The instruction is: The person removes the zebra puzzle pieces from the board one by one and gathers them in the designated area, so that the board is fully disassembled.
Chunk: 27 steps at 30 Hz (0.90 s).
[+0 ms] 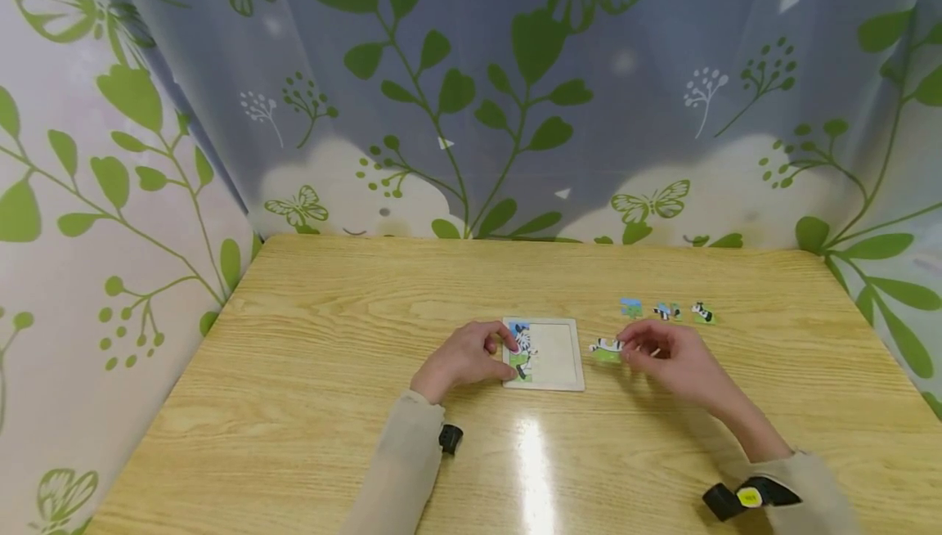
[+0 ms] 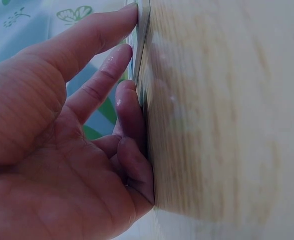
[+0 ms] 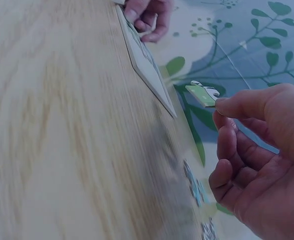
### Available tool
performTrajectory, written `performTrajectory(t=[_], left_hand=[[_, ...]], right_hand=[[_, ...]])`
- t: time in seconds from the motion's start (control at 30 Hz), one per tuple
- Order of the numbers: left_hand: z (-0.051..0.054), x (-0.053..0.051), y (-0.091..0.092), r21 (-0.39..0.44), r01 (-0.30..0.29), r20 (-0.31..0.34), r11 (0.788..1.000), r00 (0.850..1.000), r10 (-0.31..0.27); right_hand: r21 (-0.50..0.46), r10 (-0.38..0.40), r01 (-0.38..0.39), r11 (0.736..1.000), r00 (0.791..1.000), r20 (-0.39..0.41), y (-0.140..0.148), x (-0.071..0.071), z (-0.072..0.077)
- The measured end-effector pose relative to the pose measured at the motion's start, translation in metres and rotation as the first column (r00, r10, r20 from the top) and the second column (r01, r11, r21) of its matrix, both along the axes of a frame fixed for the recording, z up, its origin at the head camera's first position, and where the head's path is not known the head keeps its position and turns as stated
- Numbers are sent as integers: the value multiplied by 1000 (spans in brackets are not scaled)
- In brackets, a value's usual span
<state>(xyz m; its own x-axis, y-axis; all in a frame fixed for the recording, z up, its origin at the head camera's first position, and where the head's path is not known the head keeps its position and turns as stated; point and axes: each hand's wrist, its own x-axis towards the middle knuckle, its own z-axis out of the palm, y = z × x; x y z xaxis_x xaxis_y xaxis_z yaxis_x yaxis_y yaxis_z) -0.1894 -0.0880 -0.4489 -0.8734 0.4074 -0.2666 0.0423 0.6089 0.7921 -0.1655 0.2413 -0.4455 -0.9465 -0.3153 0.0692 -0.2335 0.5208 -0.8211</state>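
Observation:
A square puzzle tray [image 1: 557,355] with a pale frame lies on the table, zebra-patterned pieces [image 1: 522,351] filling its left side. The left hand [image 1: 471,355] rests at the tray's left edge, thumb and index finger touching the pieces there; in the left wrist view this hand [image 2: 72,120] has its fingertips against the tray edge. To the right of the tray, the right hand [image 1: 673,359] pinches a green and white striped piece [image 1: 607,349] above the table. The right wrist view shows that piece [image 3: 202,95] between the thumb and a finger of the right hand [image 3: 266,155].
Behind the right hand lie three loose pieces: a blue and green one [image 1: 630,307], a blue, white and dark one [image 1: 665,311], and a black and white one on green [image 1: 702,312]. A leaf-patterned curtain [image 1: 478,93] hangs along the table's back edge.

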Motion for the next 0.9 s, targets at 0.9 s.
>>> performTrajectory(t=[0.9], left_hand=[[2, 1, -1, -10, 2, -17, 1000, 1000, -2]], right_hand=[[125, -243, 253, 959, 966, -92, 92, 8, 0]])
